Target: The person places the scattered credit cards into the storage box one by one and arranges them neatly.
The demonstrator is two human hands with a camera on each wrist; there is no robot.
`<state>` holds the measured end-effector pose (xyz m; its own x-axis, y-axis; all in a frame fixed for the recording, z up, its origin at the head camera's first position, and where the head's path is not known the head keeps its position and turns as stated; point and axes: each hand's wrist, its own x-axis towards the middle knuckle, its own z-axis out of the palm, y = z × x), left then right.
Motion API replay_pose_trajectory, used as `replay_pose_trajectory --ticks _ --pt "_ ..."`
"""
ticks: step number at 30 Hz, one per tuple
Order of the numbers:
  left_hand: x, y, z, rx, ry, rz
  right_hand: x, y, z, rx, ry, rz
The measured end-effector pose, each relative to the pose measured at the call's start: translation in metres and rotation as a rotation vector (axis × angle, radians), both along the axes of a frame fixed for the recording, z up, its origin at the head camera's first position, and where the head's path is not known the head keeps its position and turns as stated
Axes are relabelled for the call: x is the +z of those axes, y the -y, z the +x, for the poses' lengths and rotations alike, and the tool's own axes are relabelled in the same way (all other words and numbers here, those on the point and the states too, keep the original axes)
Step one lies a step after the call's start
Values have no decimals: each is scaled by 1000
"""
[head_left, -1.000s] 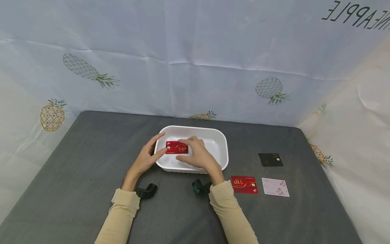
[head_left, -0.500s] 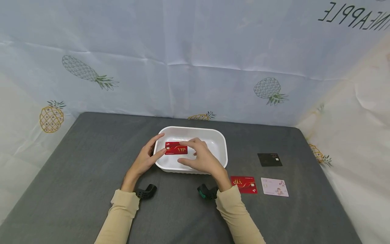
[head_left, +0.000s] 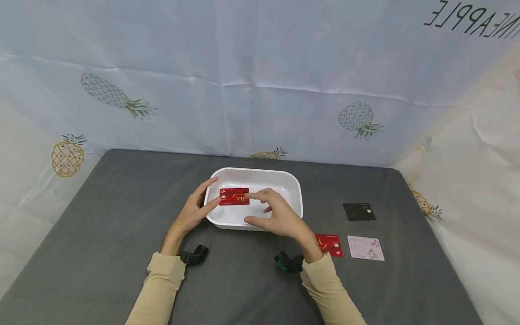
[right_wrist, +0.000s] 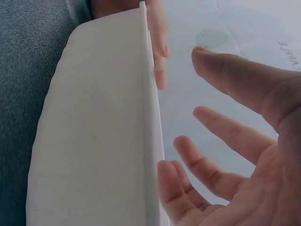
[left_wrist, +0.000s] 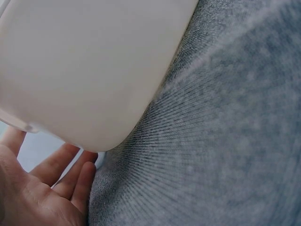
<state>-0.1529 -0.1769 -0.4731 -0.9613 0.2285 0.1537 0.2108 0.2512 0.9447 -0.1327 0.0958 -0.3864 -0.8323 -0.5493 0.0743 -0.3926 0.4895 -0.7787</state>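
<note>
A white plastic tray (head_left: 280, 180) stands on the grey table. Flat in its left half is a red VIP card (head_left: 231, 197), gold lettering facing up. My left hand (head_left: 192, 212) rests at the tray's left end, thumb reaching over the rim to the card's left edge. In the left wrist view, that hand's spread fingers (left_wrist: 56, 165) lie along the outer wall. Over the tray's right half hovers my right hand (head_left: 278, 216), fingers parted and nothing held. Its index fingertip overlaps the card's right edge in the head view.
To the right on the table lie a black card (head_left: 359, 212), a second red VIP card (head_left: 334, 246) partly hidden by my right wrist, and a pale pink card (head_left: 365, 248). A pineapple-print cloth (head_left: 243, 113) hangs behind the table.
My right hand has drawn back to the right and toward me, away from the red card in the tray, its fingers opening wider. My left hand, the tray and that card stay put.
</note>
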Motion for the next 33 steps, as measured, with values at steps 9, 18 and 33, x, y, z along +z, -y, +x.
replay_pose_trajectory --ticks 9,18,33 --pt "0 0 -2 6 8 7 -2 -14 6 25 37 -52" --pt "0 1 -2 5 17 11 -1 -32 17 19 38 -55" --pt "1 -1 -1 7 27 1 -10 -67 29 34 -6 -60"
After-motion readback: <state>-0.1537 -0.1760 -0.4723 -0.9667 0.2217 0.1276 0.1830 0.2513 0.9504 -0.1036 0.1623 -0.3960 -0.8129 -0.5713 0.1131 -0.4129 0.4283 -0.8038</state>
